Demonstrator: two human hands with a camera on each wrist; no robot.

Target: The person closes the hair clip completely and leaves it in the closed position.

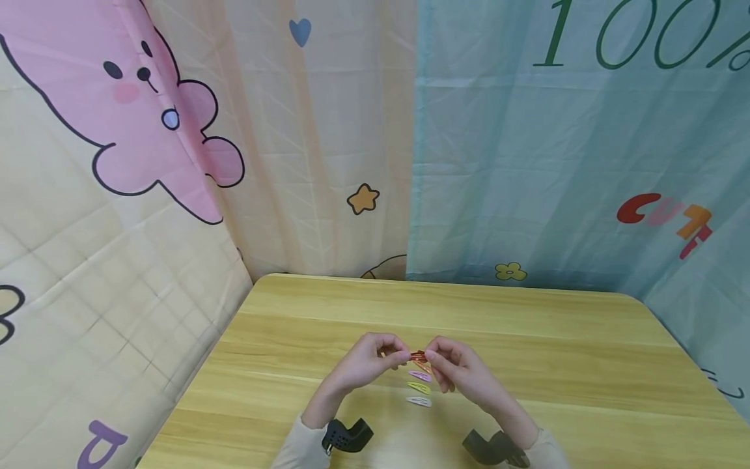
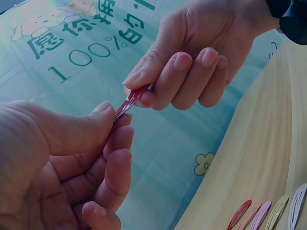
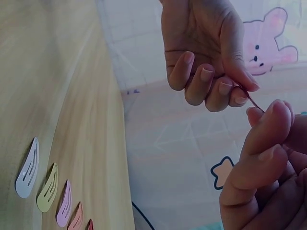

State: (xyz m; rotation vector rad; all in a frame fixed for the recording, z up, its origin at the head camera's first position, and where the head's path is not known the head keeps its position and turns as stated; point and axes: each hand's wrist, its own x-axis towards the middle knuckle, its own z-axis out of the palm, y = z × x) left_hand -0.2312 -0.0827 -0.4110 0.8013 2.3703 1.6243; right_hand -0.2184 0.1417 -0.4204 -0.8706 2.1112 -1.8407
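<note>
Between both hands, a red snap hair clip (image 2: 128,101) is pinched at its two ends and held up above the table. My left hand (image 1: 370,359) grips one end with thumb and index finger; my right hand (image 1: 464,369) has the other end the same way. Beneath them a row of hair clips lies on the wood: a white clip (image 3: 28,170) nearest me, then a yellow clip (image 3: 47,189), a pink clip (image 3: 64,205), an orange clip (image 2: 250,215) and another red clip (image 2: 238,213). In the head view the hands partly cover the far end of the row.
The light wooden table (image 1: 281,365) has rounded far corners. Behind it hang a printed cream curtain (image 1: 328,130) and a blue curtain (image 1: 498,163). Each wrist carries a black camera mount (image 1: 347,435).
</note>
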